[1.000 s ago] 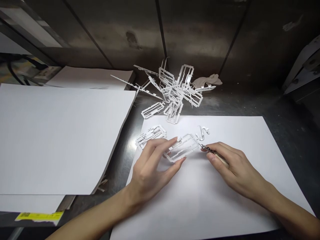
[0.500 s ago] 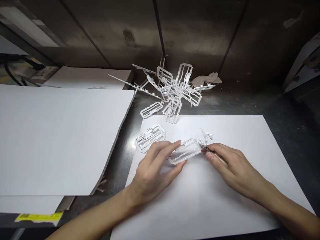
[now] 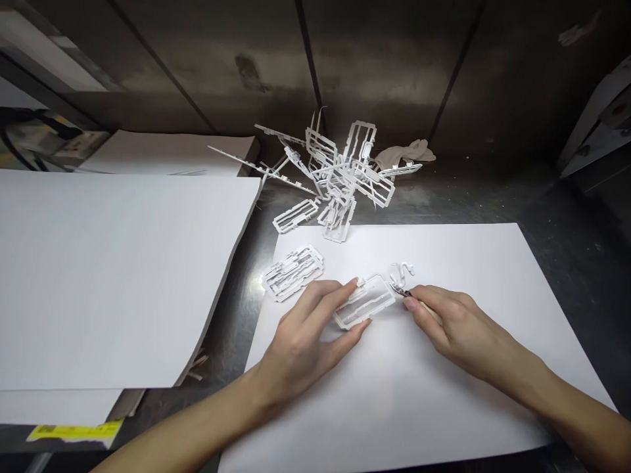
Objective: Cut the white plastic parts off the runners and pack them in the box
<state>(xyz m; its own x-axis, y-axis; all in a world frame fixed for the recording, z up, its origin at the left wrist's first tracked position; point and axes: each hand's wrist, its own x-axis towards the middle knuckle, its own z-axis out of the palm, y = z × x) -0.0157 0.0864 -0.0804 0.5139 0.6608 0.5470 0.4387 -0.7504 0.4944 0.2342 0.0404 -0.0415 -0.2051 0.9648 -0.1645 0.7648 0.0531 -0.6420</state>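
My left hand holds a thin white plastic frame by its left end, the thumb below and the fingers above. A pair of small nippers with pale handles is gripped in my right hand. Their metal jaws touch or nearly touch the frame's right end, beside a curled white plastic sprue. Most of the handles are hidden in my palm. Left of the frame, a stack of similar frames lies on a white sheet.
Behind the sheet is a tangled pile of white frames with sprues, a crumpled whitish glove or cloth beside it. Large white sheets are stacked at left on the dark metal table. A metal wall stands at the back.
The nippers' jaws have moved slightly left along the frame's right end. The frame has tilted a little in my left hand, and the curled sprue has shifted slightly left. The whole view has moved slightly.
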